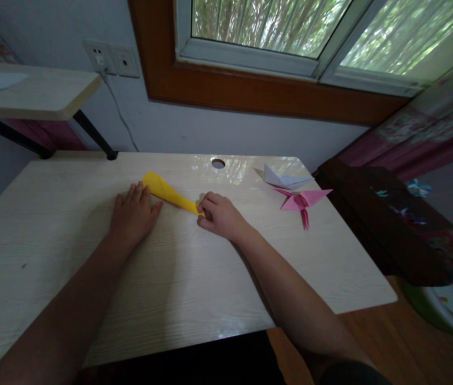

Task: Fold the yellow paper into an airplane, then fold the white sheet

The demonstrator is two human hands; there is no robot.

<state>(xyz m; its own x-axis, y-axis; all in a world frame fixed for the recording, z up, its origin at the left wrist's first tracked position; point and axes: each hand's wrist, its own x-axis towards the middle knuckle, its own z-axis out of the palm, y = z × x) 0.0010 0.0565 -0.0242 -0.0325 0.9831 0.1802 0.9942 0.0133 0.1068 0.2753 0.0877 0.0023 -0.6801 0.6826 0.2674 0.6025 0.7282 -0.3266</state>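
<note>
A yellow folded paper [166, 191] lies slantwise on the pale desk, wide at its left end and narrowing to a point at the right. My left hand [133, 213] rests flat with fingers stretched, its fingertips at the paper's wide end. The narrow tip is pinched between the thumb and fingers of my right hand [219, 215], which partly hides it. To the right of that hand lie a pink origami bird [302, 201] and, just behind it, a white folded paper boat-like shape [286, 179].
The wood-grain desk [218, 283] has a round cable hole [218, 163] near its back edge. A raised shelf [37, 99] on black legs stands at the left. Beyond the desk's right side are a dark wooden cabinet [378, 224] and a round bin [446, 307].
</note>
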